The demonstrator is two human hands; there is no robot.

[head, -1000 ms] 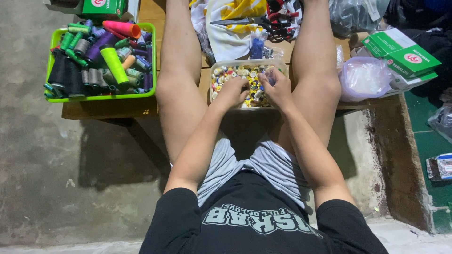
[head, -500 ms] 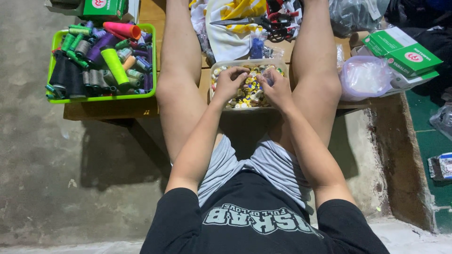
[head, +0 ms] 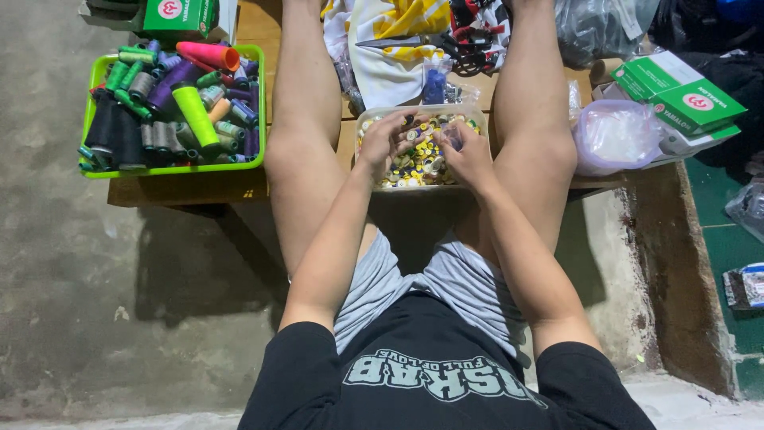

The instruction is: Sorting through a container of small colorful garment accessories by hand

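Observation:
A clear plastic box (head: 368,119) full of small coloured buttons (head: 420,159) sits between my bare knees on a low wooden board. My left hand (head: 387,139) hovers over the box's left side with fingers curled down into the buttons. My right hand (head: 468,151) rests at the box's right side, fingers bent and touching the buttons. Whether either hand pinches a button is too small to see.
A green tray (head: 177,170) of many thread spools stands at the left. Green cardboard boxes (head: 676,87) and a lilac tub in a bag (head: 614,135) lie at the right. Yellow-white cloth (head: 390,48) and scissors (head: 398,40) lie behind the button box. Concrete floor lies below.
Both hands have shifted slightly within the button box, the left one moving up and inward. The box and tray have stayed put.

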